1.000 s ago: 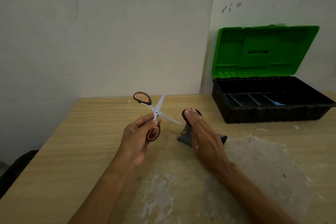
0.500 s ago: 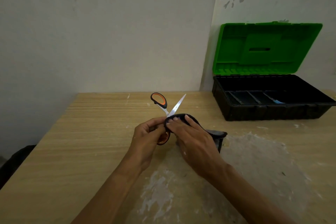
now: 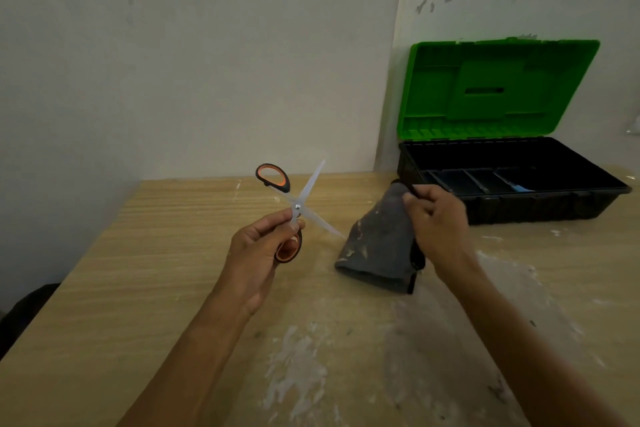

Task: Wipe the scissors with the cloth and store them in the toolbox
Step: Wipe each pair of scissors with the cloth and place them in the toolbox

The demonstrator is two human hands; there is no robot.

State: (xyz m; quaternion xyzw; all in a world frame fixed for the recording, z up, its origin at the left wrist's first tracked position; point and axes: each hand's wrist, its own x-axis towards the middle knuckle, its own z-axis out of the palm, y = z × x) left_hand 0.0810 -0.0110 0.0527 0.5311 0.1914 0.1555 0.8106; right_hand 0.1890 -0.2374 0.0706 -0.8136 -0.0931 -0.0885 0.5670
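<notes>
Scissors (image 3: pixel 297 208) with orange-and-black handles are up off the table (image 3: pixel 138 270), held in the person's left hand (image 3: pixel 258 253). The fingers curl round the lower handle, and thumb and forefinger pinch just beneath the pivot. The blades stand spread in an X: one points to 1 o'clock, the other to 4 o'clock, toward the cloth (image 3: pixel 377 246). Whether that tip touches the cloth I cannot tell. At 3 o'clock from the scissors the right hand (image 3: pixel 438 229) pinches the top of the grey cloth with curled fingers, drawing it up into a peak while its lower edge lies on the table. The toolbox (image 3: pixel 519 206) sits at 2 o'clock from the hands, against the wall, black tray open and green lid (image 3: pixel 495 90) tipped up. White smears mark the wood at 6 o'clock.
</notes>
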